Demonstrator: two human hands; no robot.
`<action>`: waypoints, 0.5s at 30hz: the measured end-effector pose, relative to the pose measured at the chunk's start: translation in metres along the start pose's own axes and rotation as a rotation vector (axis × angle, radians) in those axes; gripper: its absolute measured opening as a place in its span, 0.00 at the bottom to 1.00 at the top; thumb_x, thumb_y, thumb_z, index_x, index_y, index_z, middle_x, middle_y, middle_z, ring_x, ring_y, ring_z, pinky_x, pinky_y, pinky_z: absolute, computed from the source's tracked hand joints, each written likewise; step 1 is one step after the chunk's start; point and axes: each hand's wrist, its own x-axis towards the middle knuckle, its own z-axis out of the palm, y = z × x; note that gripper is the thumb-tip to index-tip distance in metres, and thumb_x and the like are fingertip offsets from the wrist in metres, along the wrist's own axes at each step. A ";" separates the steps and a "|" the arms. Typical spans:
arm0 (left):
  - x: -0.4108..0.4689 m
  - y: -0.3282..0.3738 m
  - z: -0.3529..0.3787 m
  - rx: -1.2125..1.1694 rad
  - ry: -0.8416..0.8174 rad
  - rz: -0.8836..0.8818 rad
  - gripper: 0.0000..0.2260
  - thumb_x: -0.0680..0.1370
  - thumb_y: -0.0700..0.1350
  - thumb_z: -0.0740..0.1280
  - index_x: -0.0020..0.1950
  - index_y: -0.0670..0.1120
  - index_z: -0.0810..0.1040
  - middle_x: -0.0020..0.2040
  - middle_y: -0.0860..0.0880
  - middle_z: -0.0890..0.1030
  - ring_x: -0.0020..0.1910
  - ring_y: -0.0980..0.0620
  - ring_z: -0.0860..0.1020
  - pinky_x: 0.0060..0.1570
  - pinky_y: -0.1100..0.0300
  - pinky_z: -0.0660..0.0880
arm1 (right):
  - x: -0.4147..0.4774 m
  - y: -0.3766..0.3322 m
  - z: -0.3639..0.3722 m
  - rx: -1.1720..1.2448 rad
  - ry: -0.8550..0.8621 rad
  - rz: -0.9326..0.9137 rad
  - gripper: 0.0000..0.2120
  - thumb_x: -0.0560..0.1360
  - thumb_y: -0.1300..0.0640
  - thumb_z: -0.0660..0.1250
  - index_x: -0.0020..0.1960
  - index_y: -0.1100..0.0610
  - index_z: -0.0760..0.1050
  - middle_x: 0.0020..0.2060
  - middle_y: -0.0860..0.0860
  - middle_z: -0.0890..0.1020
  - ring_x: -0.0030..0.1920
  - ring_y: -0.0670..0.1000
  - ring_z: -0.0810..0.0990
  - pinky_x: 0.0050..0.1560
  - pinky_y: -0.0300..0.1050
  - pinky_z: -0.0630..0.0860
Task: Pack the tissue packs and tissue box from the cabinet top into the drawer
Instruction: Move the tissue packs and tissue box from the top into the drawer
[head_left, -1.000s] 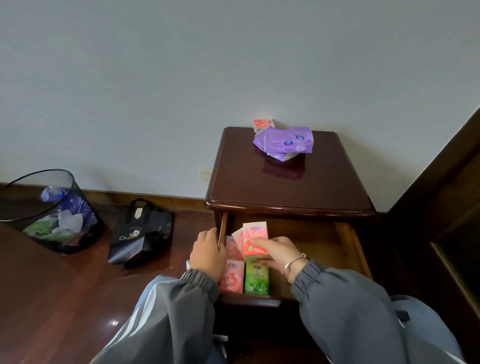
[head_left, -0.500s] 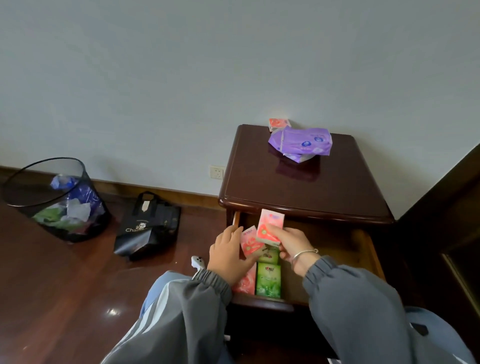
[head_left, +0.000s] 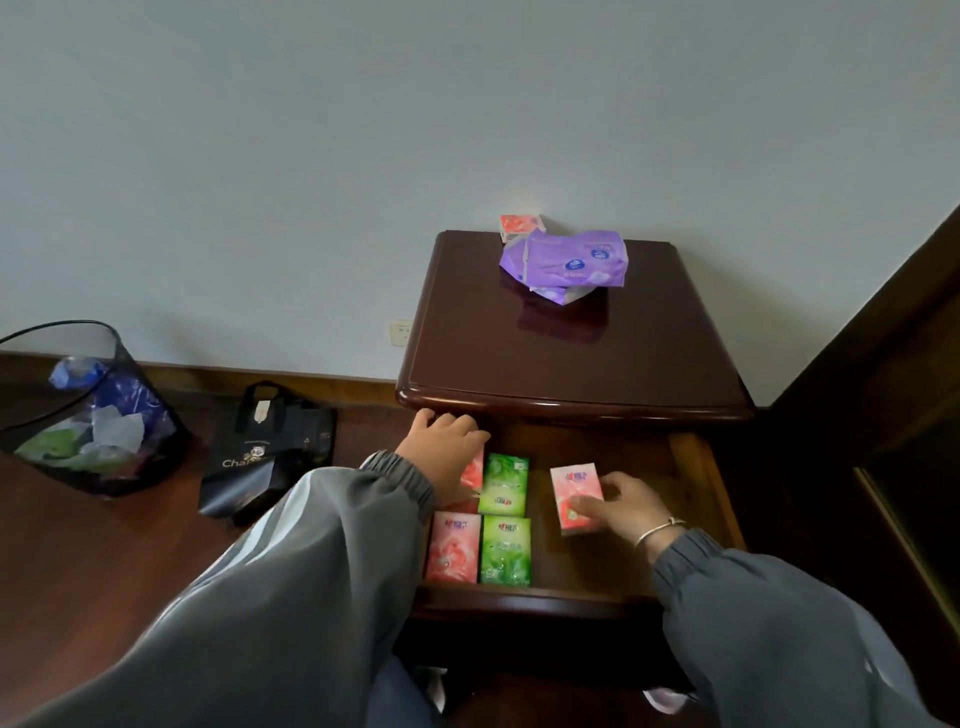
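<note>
Pack (head_left: 575, 500), flat glossy pink, in wooden drawer (head_left: 698, 480)

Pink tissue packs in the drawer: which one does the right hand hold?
The lone pink pack on the right side of the drawer, which the right hand grips. The other two pink packs lie in the left column, beside the green packs.

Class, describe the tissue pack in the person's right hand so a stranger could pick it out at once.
Find the wooden cabinet by the wall, then its open drawer. The pink pack lies alone on the right, gripped by the right hand, apart from the block of pink and green packs.
</note>
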 end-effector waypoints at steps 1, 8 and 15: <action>0.000 0.003 -0.001 0.040 -0.022 0.011 0.33 0.73 0.58 0.69 0.74 0.50 0.62 0.68 0.49 0.68 0.66 0.45 0.69 0.68 0.47 0.58 | 0.002 0.000 0.005 -0.002 0.001 0.002 0.21 0.70 0.50 0.73 0.58 0.59 0.74 0.54 0.54 0.80 0.46 0.50 0.75 0.45 0.41 0.68; -0.010 0.012 0.010 0.026 -0.213 -0.043 0.30 0.78 0.56 0.61 0.77 0.46 0.57 0.75 0.47 0.62 0.73 0.45 0.63 0.73 0.43 0.50 | 0.011 0.006 0.019 -0.162 0.017 -0.022 0.16 0.74 0.53 0.67 0.59 0.59 0.75 0.56 0.55 0.80 0.52 0.54 0.79 0.43 0.40 0.70; 0.001 0.030 0.016 -0.237 -0.245 0.025 0.27 0.83 0.49 0.55 0.79 0.46 0.48 0.80 0.45 0.47 0.78 0.45 0.49 0.75 0.50 0.54 | 0.014 0.009 0.023 -0.148 0.039 -0.089 0.15 0.72 0.61 0.69 0.59 0.58 0.76 0.54 0.55 0.82 0.53 0.52 0.80 0.45 0.37 0.70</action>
